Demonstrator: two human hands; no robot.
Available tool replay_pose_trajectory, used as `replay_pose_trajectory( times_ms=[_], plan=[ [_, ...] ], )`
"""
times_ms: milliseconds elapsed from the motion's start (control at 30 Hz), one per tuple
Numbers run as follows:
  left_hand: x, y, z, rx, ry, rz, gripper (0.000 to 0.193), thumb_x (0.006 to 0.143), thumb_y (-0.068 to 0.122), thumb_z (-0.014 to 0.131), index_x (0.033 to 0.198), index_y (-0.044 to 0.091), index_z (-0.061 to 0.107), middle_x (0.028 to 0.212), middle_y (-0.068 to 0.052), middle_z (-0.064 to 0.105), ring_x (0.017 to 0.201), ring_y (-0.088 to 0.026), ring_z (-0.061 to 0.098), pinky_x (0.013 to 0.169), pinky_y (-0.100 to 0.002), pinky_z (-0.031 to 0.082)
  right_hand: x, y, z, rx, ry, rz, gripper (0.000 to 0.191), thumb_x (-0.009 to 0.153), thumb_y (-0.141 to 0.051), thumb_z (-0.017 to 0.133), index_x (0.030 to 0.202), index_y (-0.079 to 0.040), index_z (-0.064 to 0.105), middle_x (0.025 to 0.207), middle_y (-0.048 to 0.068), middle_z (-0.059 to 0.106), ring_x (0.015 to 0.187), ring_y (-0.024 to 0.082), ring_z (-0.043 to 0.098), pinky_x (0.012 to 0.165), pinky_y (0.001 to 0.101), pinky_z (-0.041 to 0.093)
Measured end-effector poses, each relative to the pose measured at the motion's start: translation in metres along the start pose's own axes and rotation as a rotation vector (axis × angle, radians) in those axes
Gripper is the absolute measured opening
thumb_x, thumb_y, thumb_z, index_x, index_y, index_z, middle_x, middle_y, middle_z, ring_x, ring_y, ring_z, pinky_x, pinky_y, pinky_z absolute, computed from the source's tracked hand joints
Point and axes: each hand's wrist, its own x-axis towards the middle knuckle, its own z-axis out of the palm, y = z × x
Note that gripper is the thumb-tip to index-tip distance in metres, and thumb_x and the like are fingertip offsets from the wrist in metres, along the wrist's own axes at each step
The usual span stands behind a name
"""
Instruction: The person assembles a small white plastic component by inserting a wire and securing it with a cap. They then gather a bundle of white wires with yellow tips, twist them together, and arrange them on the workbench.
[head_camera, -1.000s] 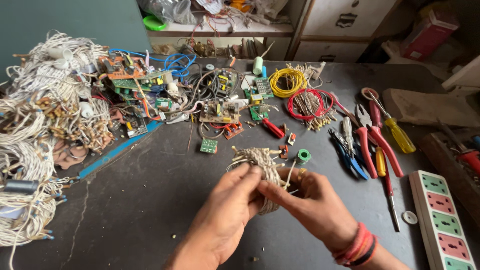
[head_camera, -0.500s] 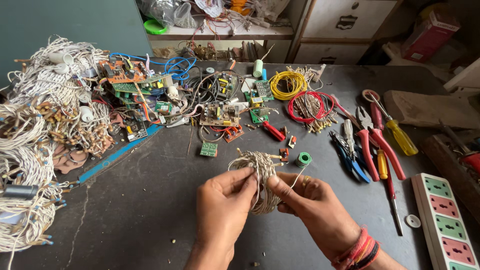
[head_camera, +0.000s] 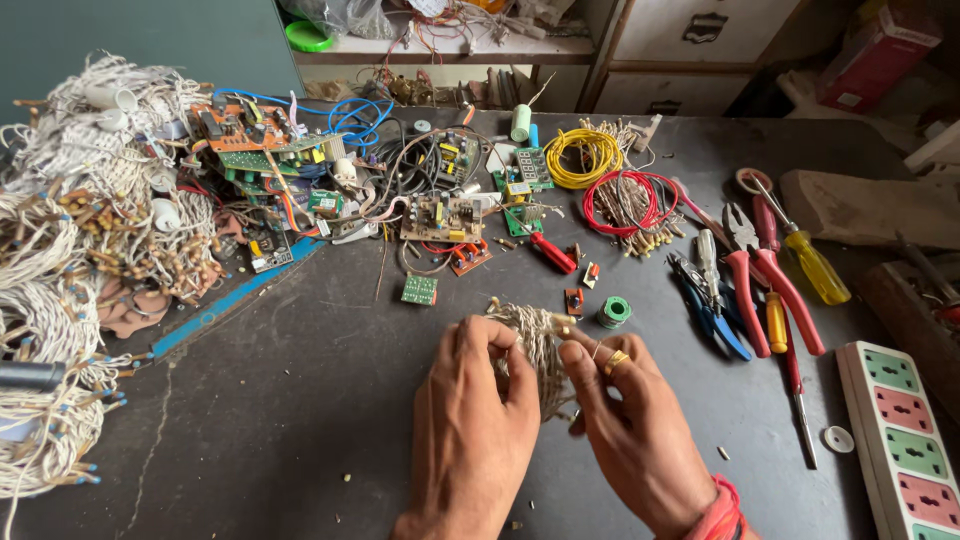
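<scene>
Between both hands, above the dark workbench (head_camera: 300, 400), sits a small bundle of pale twisted wire (head_camera: 535, 345). Left hand (head_camera: 470, 420) wraps its fingers around the bundle's left side, thumb pressed on it; right hand (head_camera: 635, 430) pinches the bundle's right edge between thumb and forefinger. Just right of the grip lie a green solder spool (head_camera: 614, 312) and red-handled pliers (head_camera: 765, 285). Well left of it sprawls a heap of white wire (head_camera: 70, 250); beyond it lie circuit boards (head_camera: 442, 215).

Left hand (head_camera: 470, 420) bare, no sleeve; right hand (head_camera: 640, 430): gold ring, red thread wristband.
</scene>
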Motion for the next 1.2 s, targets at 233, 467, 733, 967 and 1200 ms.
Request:
replay_pose_trajectory(
  times_ms=[233,467,733,967,1200],
  plan=[
    [0.006,0.01,-0.007,-0.272,-0.066,-0.195,0.015,0.094,0.019,0.063,0.101,0.007,0.059,0.089,-0.012,0.077,0.081,-0.029,0.077,0.069,-0.042,0.058,0.002,-0.009,-0.008,0.358,-0.057,-0.047,0.031,0.09,-0.007,0.072,0.114,0.012,0.07,0.097,0.014,0.078,0.083,0.019,0.076,0.079,0.0355,0.066],
    [0.009,0.014,-0.013,-0.242,-0.197,-0.34,0.019,0.099,0.025,0.057,0.109,0.009,0.055,0.078,-0.011,0.077,0.07,-0.025,0.076,0.062,-0.04,0.055,0.0,-0.03,-0.018,0.39,-0.271,0.06,0.044,0.082,-0.004,0.072,0.125,0.003,0.069,0.11,0.01,0.08,0.1,0.016,0.075,0.092,0.0317,0.06],
    [0.011,0.006,-0.007,-0.556,-0.298,-0.435,0.028,0.097,0.028,0.058,0.112,0.004,0.061,0.079,-0.006,0.077,0.065,-0.011,0.066,0.056,-0.031,0.054,0.003,-0.024,-0.016,0.257,-0.173,-0.007,0.032,0.087,-0.004,0.073,0.116,0.008,0.075,0.103,0.013,0.081,0.091,0.017,0.075,0.083,0.0334,0.063],
    [0.009,0.016,-0.014,-0.769,-0.342,-0.45,0.043,0.105,0.03,0.043,0.111,0.0,0.073,0.093,-0.006,0.078,0.087,-0.009,0.072,0.078,-0.025,0.057,0.004,-0.022,-0.009,0.287,-0.052,0.021,0.038,0.082,-0.005,0.073,0.12,0.001,0.071,0.098,0.009,0.081,0.087,0.015,0.075,0.079,0.0313,0.062],
    [0.001,0.018,-0.011,-0.657,-0.394,-0.119,0.033,0.091,0.009,0.064,0.123,0.0,0.068,0.103,-0.009,0.081,0.093,-0.011,0.073,0.084,-0.027,0.058,0.011,-0.011,-0.012,0.342,-0.021,-0.018,0.03,0.089,-0.01,0.071,0.114,0.006,0.075,0.099,0.009,0.08,0.087,0.014,0.074,0.08,0.0317,0.062]
  ],
)
